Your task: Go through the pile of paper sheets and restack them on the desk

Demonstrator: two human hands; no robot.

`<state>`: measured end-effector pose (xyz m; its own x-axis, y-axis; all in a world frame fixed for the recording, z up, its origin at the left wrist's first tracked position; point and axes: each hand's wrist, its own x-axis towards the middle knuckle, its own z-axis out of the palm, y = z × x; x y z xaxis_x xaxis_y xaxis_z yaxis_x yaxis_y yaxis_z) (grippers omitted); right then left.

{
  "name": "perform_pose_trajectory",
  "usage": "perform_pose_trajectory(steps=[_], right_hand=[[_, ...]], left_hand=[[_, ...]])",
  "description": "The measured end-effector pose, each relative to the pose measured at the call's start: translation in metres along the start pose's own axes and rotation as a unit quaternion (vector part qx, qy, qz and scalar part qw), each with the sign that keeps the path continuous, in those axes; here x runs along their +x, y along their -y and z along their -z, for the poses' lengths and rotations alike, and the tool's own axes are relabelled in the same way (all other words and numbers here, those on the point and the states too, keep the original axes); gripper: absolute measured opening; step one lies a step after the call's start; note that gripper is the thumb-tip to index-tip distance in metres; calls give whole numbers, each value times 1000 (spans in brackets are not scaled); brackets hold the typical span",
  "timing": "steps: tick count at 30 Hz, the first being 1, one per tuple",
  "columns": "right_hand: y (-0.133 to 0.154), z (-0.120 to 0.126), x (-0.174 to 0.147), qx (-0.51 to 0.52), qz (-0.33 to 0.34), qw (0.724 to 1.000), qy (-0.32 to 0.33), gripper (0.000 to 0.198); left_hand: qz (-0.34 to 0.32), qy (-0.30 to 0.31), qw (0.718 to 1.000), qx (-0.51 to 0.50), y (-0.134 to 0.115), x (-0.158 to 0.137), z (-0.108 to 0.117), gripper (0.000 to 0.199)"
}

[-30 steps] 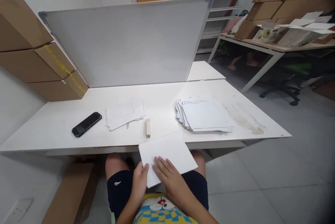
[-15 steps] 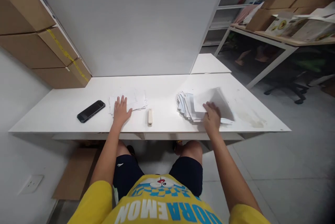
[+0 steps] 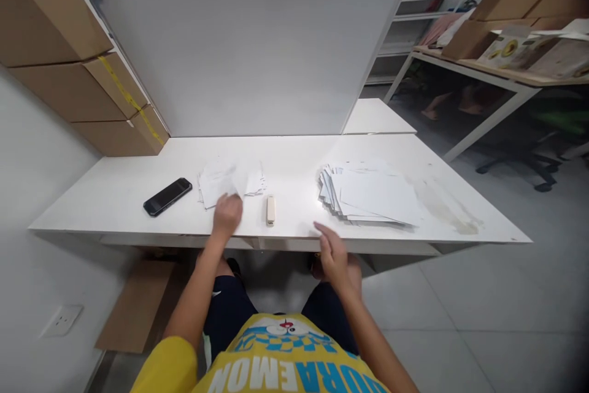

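My left hand (image 3: 227,214) is closed at the near right corner of a small spread of white paper sheets (image 3: 214,184). One sheet's edge looks lifted and blurred at its fingers. Off to the right, my right hand (image 3: 334,258) hovers by the desk's front edge with nothing in it, its index finger stretched out. A cream stapler-like bar (image 3: 270,211) lies on the desk between the two hands. Beyond my right hand sits a larger, fanned stack of white paper (image 3: 375,195), touched by neither hand.
A black phone (image 3: 167,197) lies left of the small sheets on the white desk (image 3: 294,160). Behind stands a whiteboard (image 3: 257,62), with stacked cardboard boxes (image 3: 110,89) at the left. Another table (image 3: 499,68) with boxes is at the far right.
My right hand has let go of the large stack and come left and nearer to me; its top sheet now lies flat. My left hand has gone from lying flat on the small sheets to closed at their corner.
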<state>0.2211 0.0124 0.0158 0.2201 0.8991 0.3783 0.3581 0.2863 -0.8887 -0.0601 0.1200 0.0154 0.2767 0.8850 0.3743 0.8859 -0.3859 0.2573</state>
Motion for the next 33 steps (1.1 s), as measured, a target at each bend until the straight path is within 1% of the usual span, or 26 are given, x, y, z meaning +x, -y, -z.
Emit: perform_pose_trajectory(steps=[1, 2, 4, 5, 6, 7, 8, 9, 10, 12, 14, 16, 18, 20, 23, 26, 28, 31, 33], right_hand=[[6, -11, -9, 76, -52, 995, 27, 42], [10, -22, -15, 149, -108, 982, 50, 46], [16, -41, -24, 268, -213, 936, 82, 57], [17, -48, -25, 307, -254, 913, 85, 61], [18, -53, -26, 336, -289, 893, 81, 62], [17, -56, -25, 357, -319, 875, 70, 60], [16, -57, -25, 375, -345, 858, 55, 58], [14, -56, -24, 392, -367, 843, 38, 55], [12, -54, -24, 407, -382, 829, 19, 53], [7, -46, -26, 427, -395, 813, -14, 52], [2, -36, -30, 430, -396, 810, -44, 53], [-2, -26, -35, 423, -400, 810, -69, 54], [-5, -19, -40, 417, -407, 809, -82, 56], [-8, -14, -43, 415, -411, 807, -84, 57], [-8, -9, -45, 414, -415, 807, -73, 56], [-3, -9, -44, 410, -419, 808, -64, 52], [0, -12, -45, 407, -418, 810, -63, 50], [1, -19, -48, 404, -410, 816, -55, 50], [-1, -22, -51, 405, -409, 817, -49, 48]], left_hand=[[-46, 20, 998, -33, -13, -6, -1, 25], [-102, 46, 991, -74, -26, -12, -3, 24], [-210, 99, 958, -167, -52, -22, -4, 20], [-243, 116, 939, -214, -63, -24, -4, 19], [-260, 128, 923, -254, -71, -24, -2, 17], [-262, 136, 913, -283, -75, -22, 0, 16], [-249, 140, 912, -295, -74, -17, 4, 16], [-227, 142, 920, -287, -70, -10, 9, 20], [-197, 139, 935, -259, -61, 0, 15, 25], [-125, 112, 973, -159, -34, 21, 27, 37], [-73, 98, 991, -55, -2, 39, 36, 47], [-19, 116, 993, 24, 28, 48, 40, 53], [19, 130, 989, 71, 50, 48, 38, 50], [25, 119, 988, 91, 61, 44, 33, 42], [12, 77, 992, 94, 63, 35, 25, 39], [47, 28, 993, 102, 57, 26, 20, 40], [69, 8, 993, 101, 52, 21, 19, 41], [43, 6, 997, 70, 45, 16, 20, 40], [33, -17, 998, 43, 35, 11, 22, 41]])
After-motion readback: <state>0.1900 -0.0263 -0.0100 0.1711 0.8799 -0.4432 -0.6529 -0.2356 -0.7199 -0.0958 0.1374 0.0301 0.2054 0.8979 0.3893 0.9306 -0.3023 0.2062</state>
